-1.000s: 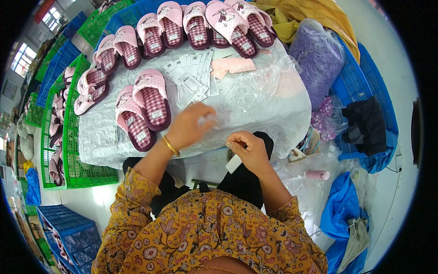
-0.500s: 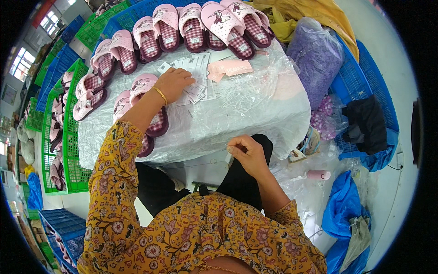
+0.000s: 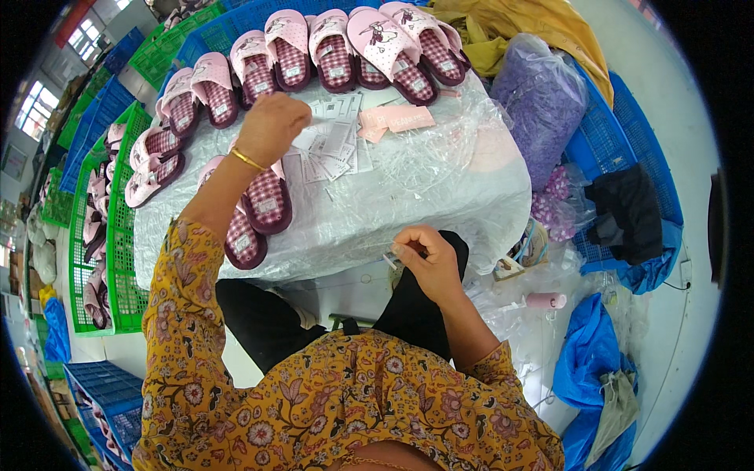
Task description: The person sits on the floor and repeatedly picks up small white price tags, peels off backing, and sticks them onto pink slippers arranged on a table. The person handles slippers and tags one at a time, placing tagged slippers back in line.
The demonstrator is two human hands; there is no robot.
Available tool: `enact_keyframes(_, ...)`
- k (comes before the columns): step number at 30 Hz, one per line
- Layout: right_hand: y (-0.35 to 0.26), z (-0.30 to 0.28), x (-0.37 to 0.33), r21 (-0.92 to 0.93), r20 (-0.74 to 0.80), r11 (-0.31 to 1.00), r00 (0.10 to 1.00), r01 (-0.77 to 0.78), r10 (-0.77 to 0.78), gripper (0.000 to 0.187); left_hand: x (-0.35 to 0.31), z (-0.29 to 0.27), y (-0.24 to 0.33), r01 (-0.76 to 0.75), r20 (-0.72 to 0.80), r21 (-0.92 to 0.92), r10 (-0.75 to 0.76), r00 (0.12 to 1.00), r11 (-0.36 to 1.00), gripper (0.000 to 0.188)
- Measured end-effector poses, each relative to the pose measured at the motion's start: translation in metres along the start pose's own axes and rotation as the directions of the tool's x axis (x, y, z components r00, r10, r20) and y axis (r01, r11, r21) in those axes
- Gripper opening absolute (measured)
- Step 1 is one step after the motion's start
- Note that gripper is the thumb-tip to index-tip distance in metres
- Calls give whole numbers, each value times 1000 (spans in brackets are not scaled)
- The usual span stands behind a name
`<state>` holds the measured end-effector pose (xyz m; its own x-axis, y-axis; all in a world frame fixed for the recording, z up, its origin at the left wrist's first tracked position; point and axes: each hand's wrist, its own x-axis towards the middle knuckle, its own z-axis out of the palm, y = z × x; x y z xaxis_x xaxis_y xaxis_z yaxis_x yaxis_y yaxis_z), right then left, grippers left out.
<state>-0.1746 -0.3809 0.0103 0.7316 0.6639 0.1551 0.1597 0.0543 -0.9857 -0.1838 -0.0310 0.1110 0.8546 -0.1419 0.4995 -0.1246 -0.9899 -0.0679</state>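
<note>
My left hand (image 3: 271,127), fingers curled together, hovers over the table beside the fanned white paper tags (image 3: 336,149); whatever is in its fingers is hidden. Beneath that forearm lie two pink slippers (image 3: 267,200) with dark checked insoles, partly covered by the arm. My right hand (image 3: 428,259) is near my lap at the table's front edge, its thumb and finger pinching a small thin whitish strip (image 3: 390,261). Pink cards (image 3: 397,119) lie right of the tags, with a heap of clear thin plastic strands (image 3: 424,161) in front of them.
A row of pink slippers (image 3: 290,47) curves along the back and left of the plastic-covered table (image 3: 353,228). Green crates (image 3: 129,235) of slippers stand to the left. On the right are a bag of purple material (image 3: 542,102), a blue crate (image 3: 620,133) and a pink bottle-like cylinder (image 3: 546,301).
My left hand has lifted off the paper tags and moved left and slightly away from me. My right hand has stayed nearly in place, and the strip in it now shows more clearly.
</note>
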Motion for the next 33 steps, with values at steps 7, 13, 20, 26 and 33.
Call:
enact_keyframes(7, -18, 20, 32, -115, -230, 946, 919, 302, -321, 13, -20, -31, 66, 465, 119, -823, -703, 701, 325, 17)
enact_keyframes(13, -27, 47, 37, 204, -79, 969, 989, 140, -126, 12, -54, -2, 116, 337, 361, -925, -682, 636, -176, 10)
enact_keyframes(20, -24, 58, 23, 181, -141, 984, 990, 8, 18, 10, -76, 5, 164, 409, 23, -836, -721, 692, 366, 47)
enact_keyframes(26, -18, 57, 20, 106, -190, 987, 977, 122, -101, 12, -94, -14, 159, 236, -15, -467, -274, 961, 852, 42)
enact_keyframes(33, -25, 57, 17, 29, -171, 972, 959, 233, -225, 10, -96, -23, 159, 230, 67, -621, -242, 968, 750, 35)
